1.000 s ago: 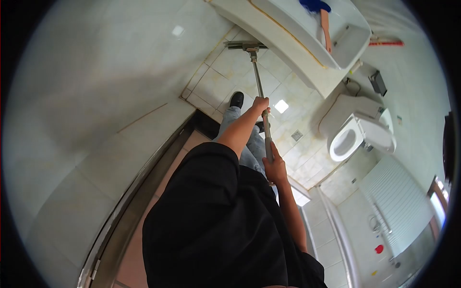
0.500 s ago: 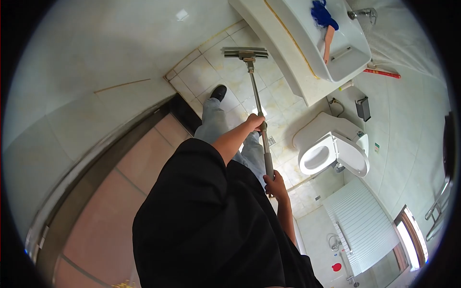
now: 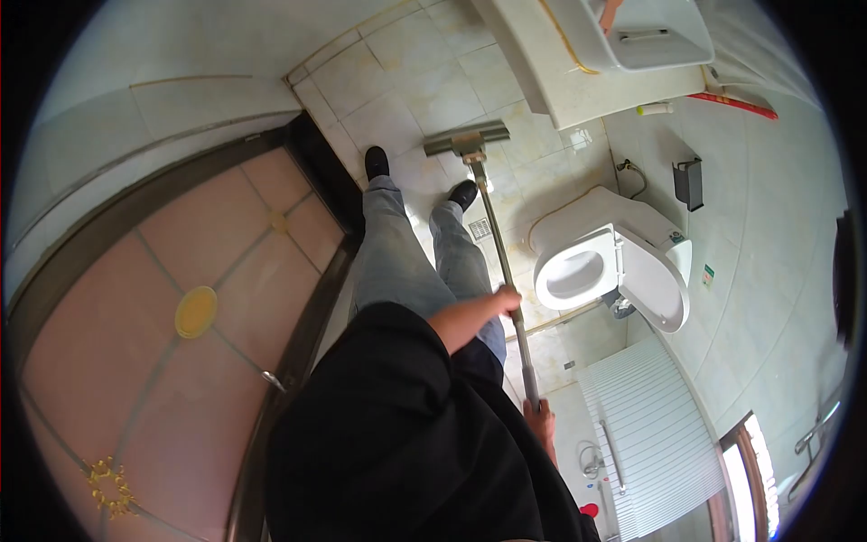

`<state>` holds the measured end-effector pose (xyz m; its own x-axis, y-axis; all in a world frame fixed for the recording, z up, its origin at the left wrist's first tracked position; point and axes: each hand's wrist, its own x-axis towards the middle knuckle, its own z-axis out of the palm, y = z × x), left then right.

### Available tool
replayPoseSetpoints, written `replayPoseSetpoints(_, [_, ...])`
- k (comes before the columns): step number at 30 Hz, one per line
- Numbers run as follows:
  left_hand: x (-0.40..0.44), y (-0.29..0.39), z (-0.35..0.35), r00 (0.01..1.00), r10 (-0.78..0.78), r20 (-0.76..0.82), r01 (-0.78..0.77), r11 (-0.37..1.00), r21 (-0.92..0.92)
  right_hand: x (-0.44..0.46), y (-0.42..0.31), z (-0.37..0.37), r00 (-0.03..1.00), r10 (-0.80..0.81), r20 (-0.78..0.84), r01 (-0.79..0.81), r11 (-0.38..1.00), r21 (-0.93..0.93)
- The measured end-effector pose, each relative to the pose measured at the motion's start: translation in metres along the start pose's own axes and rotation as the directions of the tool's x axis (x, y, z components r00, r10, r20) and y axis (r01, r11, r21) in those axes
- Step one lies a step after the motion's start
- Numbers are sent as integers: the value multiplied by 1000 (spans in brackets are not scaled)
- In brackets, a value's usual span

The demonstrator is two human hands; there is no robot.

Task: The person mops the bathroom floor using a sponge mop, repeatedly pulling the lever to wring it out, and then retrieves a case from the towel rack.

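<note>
A flat-headed mop with a metal handle reaches away from my body over the tiled floor. Its wide grey head lies on the tiles, just beyond my right shoe. My left hand is closed around the middle of the handle. Lower down, close to my body, my right hand wraps the thicker grip near the handle's end. Part of the right hand's fingers is hidden by the handle.
The toilet stands right of the handle with its lid raised. A washbasin counter juts in at the top right. A floor drain sits beside the handle. On the left is a pink tiled door; a ribbed screen is lower right.
The mop head has come back across the floor towards me, and both hands have drawn back with the handle. The view has shifted, showing more of the pink door and less of the basin.
</note>
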<state>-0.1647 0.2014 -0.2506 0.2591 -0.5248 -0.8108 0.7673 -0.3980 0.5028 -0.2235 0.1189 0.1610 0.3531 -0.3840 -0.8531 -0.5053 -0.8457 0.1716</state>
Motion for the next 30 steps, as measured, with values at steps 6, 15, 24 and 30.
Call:
replayPoseSetpoints(6, [-29,52,85,916,-336,219,382,565,-732,12,102,-34,993,-118,-19,107,949,-296])
replayPoseSetpoints(15, [65,44,-24,963,142,-229,-142,990,18,159,10,-82,973,-230,4,195,816,-544])
replayPoseSetpoints(24, [83,-91,-338,701,-244,-670,-173,853,-492,210,-234,10,909,-392,143,417,843,-339])
replayPoseSetpoints(30, [-31,-60,-418,648,-291,-704,-429,624,-653,199,-255,41,795,-596,116,606,769,-201])
